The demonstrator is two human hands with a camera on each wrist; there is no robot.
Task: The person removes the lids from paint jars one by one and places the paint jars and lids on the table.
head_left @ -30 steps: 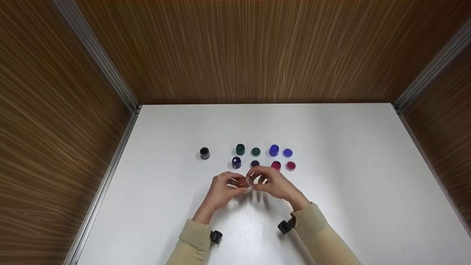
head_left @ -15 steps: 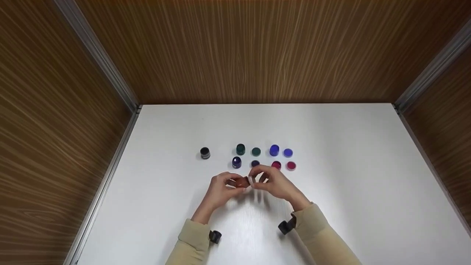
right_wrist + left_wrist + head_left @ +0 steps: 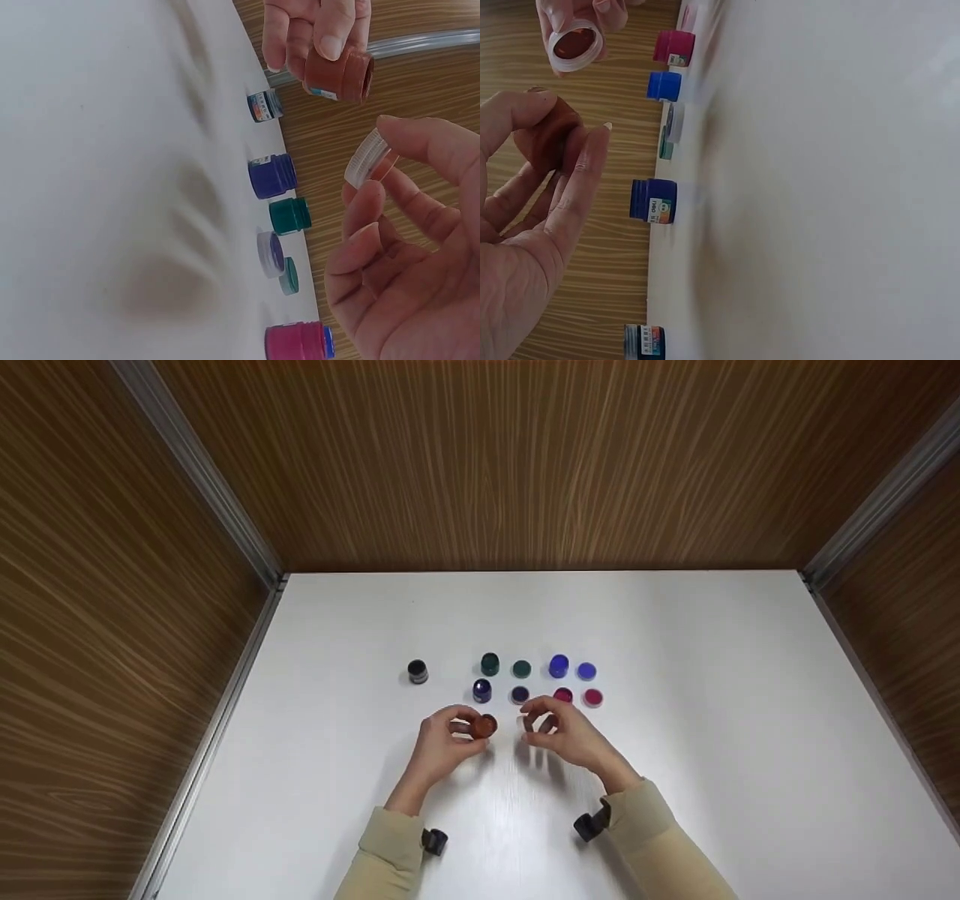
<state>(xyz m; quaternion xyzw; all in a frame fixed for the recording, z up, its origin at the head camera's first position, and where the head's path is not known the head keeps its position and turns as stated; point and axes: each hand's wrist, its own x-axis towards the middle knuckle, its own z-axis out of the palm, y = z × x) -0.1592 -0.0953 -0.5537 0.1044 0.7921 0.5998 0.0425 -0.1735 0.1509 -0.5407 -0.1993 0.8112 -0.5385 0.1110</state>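
My left hand (image 3: 442,741) holds a small brown paint jar (image 3: 337,73) between thumb and fingers above the table. The jar is tilted, its uncovered mouth facing the other hand in the right wrist view. My right hand (image 3: 566,735) pinches a clear screw lid (image 3: 366,159) with brown paint on its inner face, shown in the left wrist view. A gap separates lid and jar. Just beyond the hands stand an uncovered dark blue jar (image 3: 482,691) and its lid (image 3: 520,695). The crimson jar (image 3: 562,695) is partly behind my right fingers, its lid (image 3: 592,697) beside it.
Farther back on the white table (image 3: 712,720) are a green jar (image 3: 490,664) with its lid (image 3: 521,669), and a blue jar (image 3: 559,666) with its lid (image 3: 586,671). A black jar (image 3: 418,672) stands apart at the left. Wood-grain panels (image 3: 480,465) enclose the table.
The lid has come off the brown jar. My right hand has drawn it slightly right, and my left hand has shifted slightly left, turning the jar's mouth upward.
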